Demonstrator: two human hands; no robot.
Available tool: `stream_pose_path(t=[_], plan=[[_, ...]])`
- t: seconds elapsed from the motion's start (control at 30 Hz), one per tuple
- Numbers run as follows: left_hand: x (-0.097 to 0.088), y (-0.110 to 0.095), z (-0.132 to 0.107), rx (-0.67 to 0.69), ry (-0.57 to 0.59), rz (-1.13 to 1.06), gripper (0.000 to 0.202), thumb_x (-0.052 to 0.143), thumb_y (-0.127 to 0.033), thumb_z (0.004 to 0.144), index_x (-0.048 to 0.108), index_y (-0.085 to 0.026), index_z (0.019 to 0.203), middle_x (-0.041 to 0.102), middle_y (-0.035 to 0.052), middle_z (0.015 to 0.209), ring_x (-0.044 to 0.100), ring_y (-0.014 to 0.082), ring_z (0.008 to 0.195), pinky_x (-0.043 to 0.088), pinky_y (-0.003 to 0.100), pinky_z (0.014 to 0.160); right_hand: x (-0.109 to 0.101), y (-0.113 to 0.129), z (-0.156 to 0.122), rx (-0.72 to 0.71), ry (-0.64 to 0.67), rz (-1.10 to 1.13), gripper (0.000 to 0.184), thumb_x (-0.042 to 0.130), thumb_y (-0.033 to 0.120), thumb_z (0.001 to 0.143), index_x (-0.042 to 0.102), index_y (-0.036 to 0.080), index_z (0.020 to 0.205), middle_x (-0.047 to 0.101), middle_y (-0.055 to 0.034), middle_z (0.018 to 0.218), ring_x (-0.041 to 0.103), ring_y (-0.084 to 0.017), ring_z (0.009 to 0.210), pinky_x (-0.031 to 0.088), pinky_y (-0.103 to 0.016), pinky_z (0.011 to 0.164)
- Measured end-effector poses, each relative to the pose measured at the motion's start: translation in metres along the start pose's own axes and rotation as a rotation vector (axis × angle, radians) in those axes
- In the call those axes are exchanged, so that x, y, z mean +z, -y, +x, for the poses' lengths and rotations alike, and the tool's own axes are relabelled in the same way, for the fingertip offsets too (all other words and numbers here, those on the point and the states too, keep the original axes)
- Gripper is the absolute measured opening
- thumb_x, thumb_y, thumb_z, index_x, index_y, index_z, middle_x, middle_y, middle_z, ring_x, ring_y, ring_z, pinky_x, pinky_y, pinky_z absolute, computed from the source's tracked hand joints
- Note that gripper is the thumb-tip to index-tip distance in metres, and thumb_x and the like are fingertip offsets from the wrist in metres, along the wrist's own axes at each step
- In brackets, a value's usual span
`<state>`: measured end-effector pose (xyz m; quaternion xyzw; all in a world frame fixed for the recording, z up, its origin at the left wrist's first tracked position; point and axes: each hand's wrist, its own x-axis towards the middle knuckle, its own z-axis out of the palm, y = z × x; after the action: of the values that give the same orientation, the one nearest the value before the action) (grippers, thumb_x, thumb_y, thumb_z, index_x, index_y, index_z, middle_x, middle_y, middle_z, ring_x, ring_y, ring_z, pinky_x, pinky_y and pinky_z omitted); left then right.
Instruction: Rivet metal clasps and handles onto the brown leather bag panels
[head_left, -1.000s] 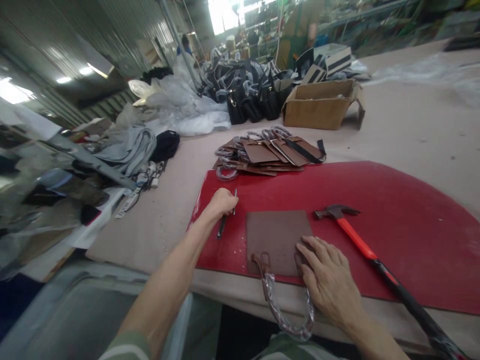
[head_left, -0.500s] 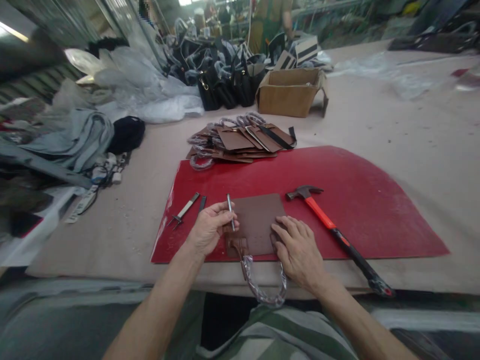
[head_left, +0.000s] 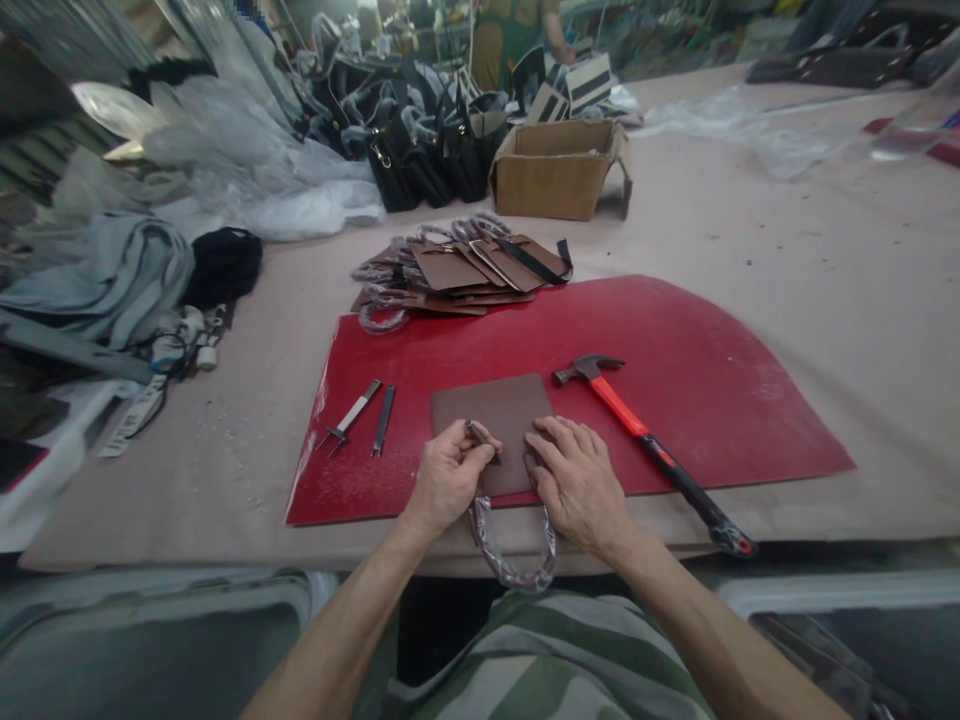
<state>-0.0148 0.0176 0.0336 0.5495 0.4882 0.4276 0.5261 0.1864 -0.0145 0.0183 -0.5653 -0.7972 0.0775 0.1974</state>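
Observation:
My left hand is closed around a slim metal rod, likely a punch, over the lower left part of a brown leather panel. The punch's lower end is hidden by my fingers. My right hand lies with fingers apart on the panel's right edge. A curved handle wrapped in clear plastic extends from the panel's near edge toward my body. Right of the panel lies a claw hammer with an orange and black grip. To the left rest a pronged tool and a dark flat-bladed tool.
A red mat lies beneath the work. Behind it are stacked brown leather pieces with wrapped handles, a cardboard box and black bags. Plastic sheeting and grey cloth occupy the left. Another person stands at the back.
My left hand has moved down and inward over the panel, and the punch has tilted from near upright. The dark flat tool shows fully now. My right hand stays on the panel.

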Motion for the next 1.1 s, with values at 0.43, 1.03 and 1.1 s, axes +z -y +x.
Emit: stream_pose_path(t=[0.43, 1.03, 1.1], plan=[[0.002, 0.003, -0.002, 0.061, 0.027, 0.145, 0.005, 0.06, -0.018, 0.084, 0.064, -0.017, 0.086, 0.076, 0.0032, 0.086, 0.073, 0.0153, 0.08, 0.058, 0.025, 0.076, 0.0, 0.001, -0.001, 0.002, -0.03, 0.028, 0.038, 0.048, 0.025, 0.093, 0.061, 0.02, 0.129, 0.053, -0.0115, 0.143, 0.04, -0.031, 0.135, 0.027, -0.052, 0.115], [0.0, 0.001, -0.003, 0.271, 0.111, 0.427, 0.016, 0.053, -0.012, 0.087, 0.067, -0.019, 0.085, 0.072, -0.0003, 0.078, 0.066, 0.0113, 0.069, 0.049, 0.02, 0.067, -0.02, -0.023, 0.001, 0.041, -0.147, 0.104, 0.031, 0.052, 0.029, 0.092, 0.061, 0.015, 0.118, 0.058, -0.0167, 0.131, 0.052, -0.03, 0.122, 0.041, -0.046, 0.104], [0.003, 0.003, -0.005, 0.279, 0.079, 0.442, 0.014, 0.054, -0.013, 0.087, 0.066, -0.019, 0.085, 0.072, -0.0001, 0.077, 0.066, 0.0117, 0.069, 0.049, 0.02, 0.067, -0.036, -0.036, -0.001, 0.184, -0.16, -0.01, 0.033, 0.054, 0.028, 0.09, 0.06, 0.013, 0.119, 0.056, -0.02, 0.131, 0.052, -0.034, 0.12, 0.043, -0.049, 0.099]])
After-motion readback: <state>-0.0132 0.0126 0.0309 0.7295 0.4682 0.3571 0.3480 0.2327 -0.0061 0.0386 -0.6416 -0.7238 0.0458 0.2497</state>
